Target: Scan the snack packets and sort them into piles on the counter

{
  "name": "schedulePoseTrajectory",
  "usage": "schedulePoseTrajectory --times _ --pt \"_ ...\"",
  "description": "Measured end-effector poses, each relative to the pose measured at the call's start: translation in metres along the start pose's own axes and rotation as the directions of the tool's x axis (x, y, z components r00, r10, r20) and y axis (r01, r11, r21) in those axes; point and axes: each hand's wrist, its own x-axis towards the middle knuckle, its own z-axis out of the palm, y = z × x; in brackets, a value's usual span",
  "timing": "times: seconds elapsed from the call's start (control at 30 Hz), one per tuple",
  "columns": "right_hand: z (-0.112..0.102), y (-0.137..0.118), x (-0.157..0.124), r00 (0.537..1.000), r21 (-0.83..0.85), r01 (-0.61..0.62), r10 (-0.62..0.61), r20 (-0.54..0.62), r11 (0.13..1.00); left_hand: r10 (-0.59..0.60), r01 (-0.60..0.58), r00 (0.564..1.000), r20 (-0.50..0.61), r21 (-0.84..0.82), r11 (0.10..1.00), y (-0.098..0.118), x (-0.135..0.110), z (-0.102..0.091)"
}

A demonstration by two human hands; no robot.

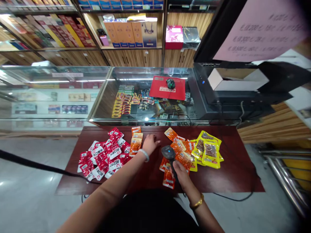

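One scanner (168, 152), gripped by the right hand (181, 173) — left hand (149, 144) loosely opened, seemingly empty.
Orange packets (179, 146) are spread beneath and around it, between the counter's (228, 179) far and near edges; overlaps are best parted, the scanner held steady — squared to one packet.

White light strips (48, 82) glared across the glass case (48, 119), the floor (34, 191) glinted, and the pink sheet (257, 29) blurred near stretched edges.
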Motion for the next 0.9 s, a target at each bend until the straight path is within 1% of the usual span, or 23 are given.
schedulePoseTrajectory --times 0.1,0.2,0.3,0.37,0.43,0.5,0.57,0.63,0.7,0.77,0.83,0.9 --pt "-0.009 0.001 -0.004 0.999 0.01 -0.005 0.005 -0.035 1.0 -0.024 0.029 0.998 0.063 -0.089 0.996 0.036 0.035 0.028" --pt "-0.018 0.005 -0.007 0.999 0.028 -0.015 0.016 -0.043 1.0 -0.113 0.131 0.987 0.117 -0.16 0.978 0.056 0.059 0.044" --pt "-0.027 0.011 -0.009 0.998 0.043 -0.006 0.009 -0.064 0.999 -0.191 0.217 0.97 0.149 -0.183 0.959 0.063 0.069 0.052" --pt "-0.032 0.015 -0.01 0.997 0.059 0.0 0.005 -0.081 0.998 -0.203 0.225 0.971 0.128 -0.19 0.956 0.063 0.07 0.054" --pt "-0.034 0.015 -0.009 0.996 0.074 0.003 0.003 -0.087 0.997 -0.211 0.229 0.973 0.094 -0.277 0.933 0.061 0.068 0.052" --pt "-0.033 0.012 -0.008 0.997 0.078 0.005 0.001 -0.081 0.997 -0.219 0.228 0.973 0.072 -0.447 0.865 0.054 0.063 0.044" --pt "-0.03 0.007 -0.007 0.998 0.077 0.002 0.003 -0.062 0.997 -0.219 0.224 0.972 0.084 -0.611 0.759 0.044 0.055 0.031" --pt "-0.023 0.002 -0.006 0.999 0.066 -0.011 0.013 -0.039 0.998 -0.201 0.223 0.973 0.113 -0.685 0.694 0.029 0.043 0.014" --pt "-0.013 -0.002 -0.005 1.0 0.047 -0.021 0.021 -0.001 0.999 -0.194 0.239 0.97 0.145 -0.692 0.681 0.009 0.027 -0.004" --pt "0.0 -0.004 -0.004 0.998 0.013 -0.025 0.024 0.065 1.0 -0.21 0.272 0.962 0.174 -0.656 0.704 -0.014 0.007 -0.018" --pt "0.017 -0.004 -0.001 0.989 -0.036 -0.027 0.032 0.145 0.999 -0.26 0.324 0.946 0.195 -0.598 0.733 -0.037 -0.014 -0.028" --pt "0.036 -0.003 0.003 0.976 -0.083 -0.026 0.044 0.215 0.996 -0.301 0.362 0.932 0.202 -0.556 0.748 -0.059 -0.033 -0.032"
